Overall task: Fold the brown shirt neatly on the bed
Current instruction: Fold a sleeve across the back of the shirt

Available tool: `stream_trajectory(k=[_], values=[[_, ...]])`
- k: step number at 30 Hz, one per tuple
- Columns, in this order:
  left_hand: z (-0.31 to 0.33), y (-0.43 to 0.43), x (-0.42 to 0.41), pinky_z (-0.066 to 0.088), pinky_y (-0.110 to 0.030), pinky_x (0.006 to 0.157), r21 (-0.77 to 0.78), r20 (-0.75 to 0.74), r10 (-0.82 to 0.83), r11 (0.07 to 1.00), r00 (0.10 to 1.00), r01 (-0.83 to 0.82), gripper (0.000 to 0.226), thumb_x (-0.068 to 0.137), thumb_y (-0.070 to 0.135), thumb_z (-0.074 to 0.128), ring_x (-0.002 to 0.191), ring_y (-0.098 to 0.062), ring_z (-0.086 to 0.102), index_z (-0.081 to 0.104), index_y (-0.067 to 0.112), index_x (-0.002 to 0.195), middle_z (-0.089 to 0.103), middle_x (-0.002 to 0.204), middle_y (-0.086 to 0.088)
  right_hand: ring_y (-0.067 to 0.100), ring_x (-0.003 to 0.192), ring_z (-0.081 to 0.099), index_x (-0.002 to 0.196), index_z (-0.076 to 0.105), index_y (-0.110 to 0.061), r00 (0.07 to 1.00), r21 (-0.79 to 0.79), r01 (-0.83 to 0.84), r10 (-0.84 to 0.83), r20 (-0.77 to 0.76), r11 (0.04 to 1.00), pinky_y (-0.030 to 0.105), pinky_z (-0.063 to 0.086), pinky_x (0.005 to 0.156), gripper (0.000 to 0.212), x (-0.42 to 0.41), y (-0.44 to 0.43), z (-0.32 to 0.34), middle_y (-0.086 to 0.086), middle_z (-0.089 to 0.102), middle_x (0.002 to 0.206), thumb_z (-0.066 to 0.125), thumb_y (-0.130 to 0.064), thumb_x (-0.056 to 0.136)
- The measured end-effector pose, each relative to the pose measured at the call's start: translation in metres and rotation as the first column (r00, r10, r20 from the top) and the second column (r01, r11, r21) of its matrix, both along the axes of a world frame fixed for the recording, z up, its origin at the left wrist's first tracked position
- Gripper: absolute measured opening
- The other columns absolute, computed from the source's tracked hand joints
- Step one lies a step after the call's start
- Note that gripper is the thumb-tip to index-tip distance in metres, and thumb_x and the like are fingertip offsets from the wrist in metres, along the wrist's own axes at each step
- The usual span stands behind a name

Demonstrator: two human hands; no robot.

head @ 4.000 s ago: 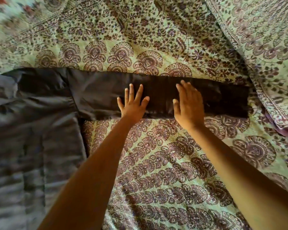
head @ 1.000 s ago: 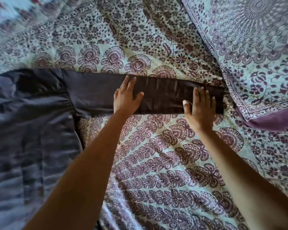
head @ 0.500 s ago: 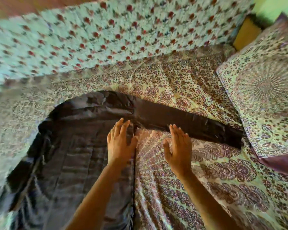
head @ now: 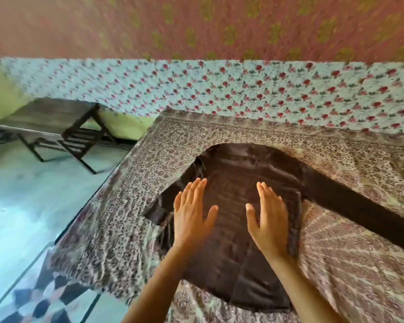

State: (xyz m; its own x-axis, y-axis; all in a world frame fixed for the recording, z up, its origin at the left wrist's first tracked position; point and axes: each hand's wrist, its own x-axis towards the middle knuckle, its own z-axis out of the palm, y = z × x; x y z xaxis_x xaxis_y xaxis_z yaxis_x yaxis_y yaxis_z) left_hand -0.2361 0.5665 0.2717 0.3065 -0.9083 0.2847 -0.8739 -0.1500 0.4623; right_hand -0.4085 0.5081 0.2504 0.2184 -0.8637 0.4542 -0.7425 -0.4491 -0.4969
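The brown shirt [head: 233, 183] lies spread flat on the bed [head: 350, 264], which has a patterned sheet. Its long right sleeve [head: 359, 206] stretches out straight toward the right edge of view. The short left sleeve end [head: 159, 210] points toward the bed's left edge. My left hand [head: 191, 217] lies flat on the left part of the shirt body, fingers apart. My right hand [head: 268, 217] lies flat on the right part of the body, palm down, holding nothing.
The bed's left edge [head: 98, 194] runs diagonally, with blue floor [head: 21, 206] beyond it. A dark wooden table [head: 54, 127] stands on the floor at the far left. A floral cloth [head: 219, 89] and a reddish wall [head: 196, 26] lie behind the bed.
Both hands have left the right sleeve and moved left onto the shirt body. The view has swung up and left, now showing the floor and the table.
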Motion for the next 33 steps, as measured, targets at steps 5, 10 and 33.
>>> stream_trajectory(k=[5, 10, 33], values=[[0.018, 0.031, 0.069, 0.027, -0.045, 0.111, -0.015, -0.005, 0.099, 0.995, 0.995, -0.099, 0.071, 0.079, 0.054, 0.038, 0.134, -0.024, 0.037, 0.033, 0.021, 0.143, 0.044, 0.143, -0.003, 0.023, 0.131, 0.041, 0.138, 0.039, -0.009, 0.998, -0.038, -0.064, 0.064, -0.005, 0.997, 0.045, 0.03, 0.108, 0.054, 0.072, 0.017, 0.019, 0.01, 0.047, 0.14, 0.037, -0.037, 0.092], [0.01, 0.038, 0.122, 0.022, -0.038, 0.111, 0.02, -0.002, 0.141, 0.99, 0.99, -0.141, 0.068, 0.079, 0.053, 0.04, 0.135, -0.018, 0.032, 0.031, 0.029, 0.142, 0.044, 0.142, 0.001, 0.022, 0.131, 0.042, 0.137, 0.041, -0.009, 0.994, -0.031, -0.113, 0.113, -0.008, 0.993, 0.047, 0.034, 0.107, 0.054, 0.126, 0.016, 0.009, 0.009, 0.047, 0.14, 0.036, -0.037, 0.091], [-0.108, -0.064, 0.303, 0.025, -0.04, 0.112, 0.43, -0.02, -0.024, 0.902, 1.0, 0.031, 0.069, 0.076, 0.059, 0.02, 0.13, -0.015, 0.037, 0.039, 0.027, 0.134, 0.046, 0.138, 0.005, 0.027, 0.126, 0.048, 0.136, 0.041, -0.006, 0.991, 0.327, -0.05, 0.088, -0.1, 0.944, 0.048, 0.04, 0.101, 0.052, 0.29, -0.07, -0.131, 0.013, 0.049, 0.137, 0.04, -0.029, 0.091]])
